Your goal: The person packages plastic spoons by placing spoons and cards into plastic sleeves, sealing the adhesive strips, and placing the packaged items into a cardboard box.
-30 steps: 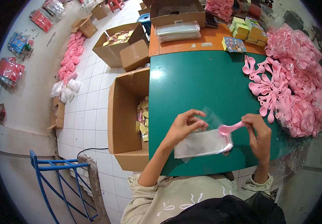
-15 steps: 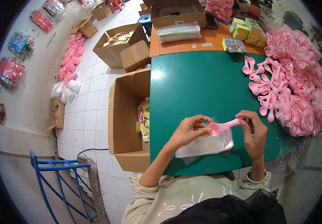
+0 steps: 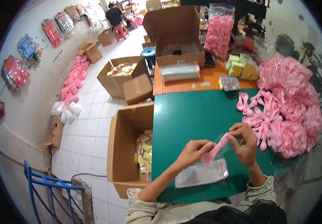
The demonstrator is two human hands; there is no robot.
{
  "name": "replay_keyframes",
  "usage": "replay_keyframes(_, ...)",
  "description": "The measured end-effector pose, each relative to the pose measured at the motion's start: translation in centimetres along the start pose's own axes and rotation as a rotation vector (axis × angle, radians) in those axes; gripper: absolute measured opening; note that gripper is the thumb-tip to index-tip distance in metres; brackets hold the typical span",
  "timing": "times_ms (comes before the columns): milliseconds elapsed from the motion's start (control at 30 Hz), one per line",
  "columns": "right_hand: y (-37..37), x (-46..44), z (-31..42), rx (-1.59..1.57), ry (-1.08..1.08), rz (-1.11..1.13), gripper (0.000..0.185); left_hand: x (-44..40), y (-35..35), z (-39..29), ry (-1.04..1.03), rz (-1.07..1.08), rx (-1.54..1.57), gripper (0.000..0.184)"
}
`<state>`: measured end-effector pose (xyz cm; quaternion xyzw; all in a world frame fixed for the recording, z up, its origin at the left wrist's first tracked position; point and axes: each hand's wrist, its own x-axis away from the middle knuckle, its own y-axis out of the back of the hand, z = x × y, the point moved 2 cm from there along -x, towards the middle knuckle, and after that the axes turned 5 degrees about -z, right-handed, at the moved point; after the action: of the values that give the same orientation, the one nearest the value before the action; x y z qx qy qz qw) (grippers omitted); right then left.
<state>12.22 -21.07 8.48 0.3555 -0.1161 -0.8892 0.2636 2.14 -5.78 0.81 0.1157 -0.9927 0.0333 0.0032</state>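
A pink spoon (image 3: 215, 150) is held between my two hands over the green table (image 3: 183, 119), with clear plastic film around it. My left hand (image 3: 194, 152) pinches the film beside the spoon's bowl end. The fingers of my right hand (image 3: 244, 143) close on the spoon's upper end. Beneath them lies a stack of clear plastic bags (image 3: 200, 174). Loose pink spoons (image 3: 267, 108) are heaped on the table to the right, against large plastic bags full of pink spoons (image 3: 295, 112).
An open carton (image 3: 125, 149) with yellow-and-pink packets stands left of the table. Small yellow boxes (image 3: 235, 66), a bag of pink items (image 3: 219, 35) and an open box (image 3: 179, 58) stand behind. A person (image 3: 114, 15) sits far back; a blue metal frame (image 3: 49, 181) is at lower left.
The view has tilted up, showing more of the room. The spoon has turned from nearly level to steeply slanted, its bowl low, and clear film now surrounds it. My left hand has closed.
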Motion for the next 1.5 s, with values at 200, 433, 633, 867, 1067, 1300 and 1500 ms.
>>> replay_keyframes(200,-0.8,-5.2,-3.1,-0.331,0.076,0.303,0.037,-0.3,0.4,-3.0,0.017,-0.184,0.352,0.026)
replay_keyframes(433,2.0,-15.7,-25.7,0.701,-0.103,-0.155,0.029,0.5,1.9,-2.1,-0.127,-0.212,0.309,0.027)
replay_keyframes(633,2.7,-16.0,-28.3,0.602,-0.241,-0.332,0.03,0.2,2.2,-1.1,-0.09,-0.224,0.362,0.024)
replay_keyframes(867,0.8,-9.6,-6.9,-0.382,-0.32,0.072,0.017,-0.1,1.9,-1.0,0.056,-0.243,0.382,0.025)
replay_keyframes(1067,1.9,-3.8,1.5,0.01,-0.263,0.384,0.015,0.5,0.9,-1.8,-0.03,-0.255,0.342,0.029)
replay_keyframes(1300,2.3,-2.1,2.8,0.098,-0.048,0.511,0.02,2.0,-0.2,-2.8,-0.161,-0.153,-0.16,0.025)
replay_keyframes(1500,0.2,-0.4,1.9,0.145,0.009,0.707,0.018,3.3,-1.5,-5.1,-0.188,-0.069,-0.472,0.037)
